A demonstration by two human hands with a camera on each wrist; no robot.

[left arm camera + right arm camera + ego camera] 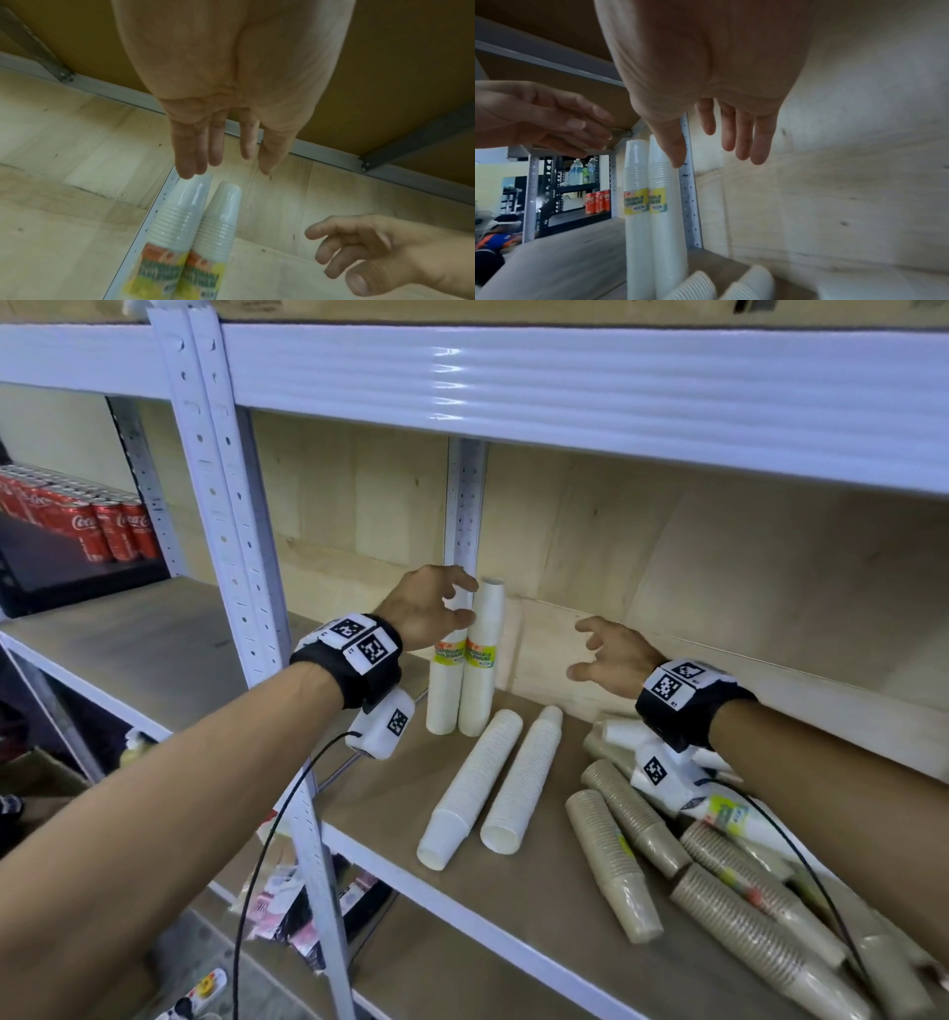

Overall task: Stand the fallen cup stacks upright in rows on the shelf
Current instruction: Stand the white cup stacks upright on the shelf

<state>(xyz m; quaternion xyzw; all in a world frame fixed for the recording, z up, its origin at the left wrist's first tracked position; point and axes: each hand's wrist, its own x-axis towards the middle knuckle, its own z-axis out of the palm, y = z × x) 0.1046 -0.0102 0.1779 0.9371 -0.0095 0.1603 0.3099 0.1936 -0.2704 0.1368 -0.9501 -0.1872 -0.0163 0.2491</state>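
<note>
The shelf [513, 880] carries the whole job: two wrapped white stacks [464, 670] stand upright, touching each other, at the back against the rear post [464, 505]. Two more white stacks [488, 778] lie flat just in front of them, side by side, long axes running from the back wall toward the shelf's front edge, open mouths forward. Off to the right sprawls a jumble of fallen brown stacks [719, 875], lying at several angles and overlapping.

The left hand [429, 608] hovers at the tops of the upright pair, fingers spread and loose; whether it touches them is hard to tell, but it grips nothing. The right hand [613, 657] hangs open in mid-air to their right, holding nothing.

The lying white stacks sit below and between both hands, so either can drop onto them; the right is nearer the brown heap. No container holds anything here; the stacks nest only in each other.
</note>
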